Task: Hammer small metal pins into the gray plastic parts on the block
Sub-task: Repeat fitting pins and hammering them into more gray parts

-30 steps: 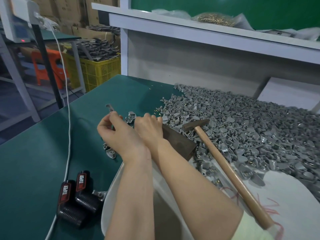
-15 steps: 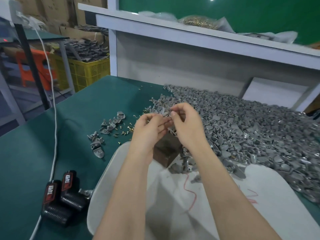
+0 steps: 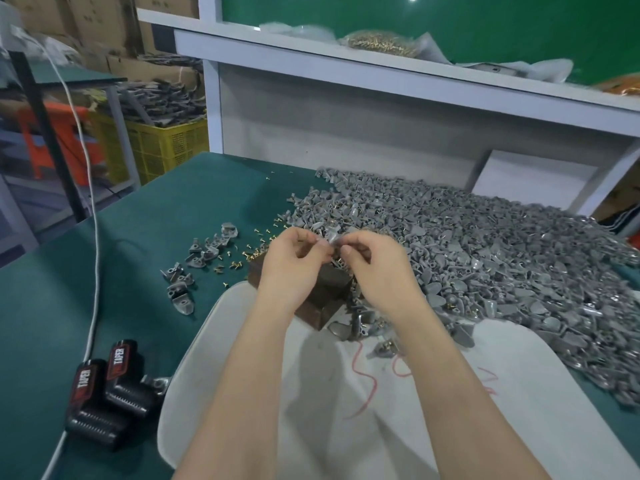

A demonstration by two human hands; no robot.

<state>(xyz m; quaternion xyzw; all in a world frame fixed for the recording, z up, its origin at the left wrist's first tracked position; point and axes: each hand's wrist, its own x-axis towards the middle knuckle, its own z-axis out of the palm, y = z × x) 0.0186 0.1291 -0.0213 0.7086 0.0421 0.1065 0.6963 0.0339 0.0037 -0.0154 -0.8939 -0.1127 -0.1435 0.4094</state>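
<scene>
My left hand (image 3: 294, 261) and my right hand (image 3: 374, 265) meet above the dark wooden block (image 3: 329, 292). Between their fingertips they pinch one gray plastic part (image 3: 331, 236). A small brass pin (image 3: 340, 261) shows just under the right thumb. Loose brass pins (image 3: 249, 252) lie scattered on the green table (image 3: 138, 254) left of the block. A big heap of gray plastic parts (image 3: 485, 251) covers the table to the right. The hammer is out of sight.
A small group of gray parts (image 3: 197, 261) lies left of the pins. Two black battery packs (image 3: 107, 389) and a white cable (image 3: 93, 271) sit at the near left. A white sack (image 3: 346, 410) lies under my forearms. A white shelf (image 3: 381, 74) stands behind.
A second ago both hands were left of the block and the hammer lay across the pile. Now the hands are together over the block pinching a gray part, and the hammer is out of view.
</scene>
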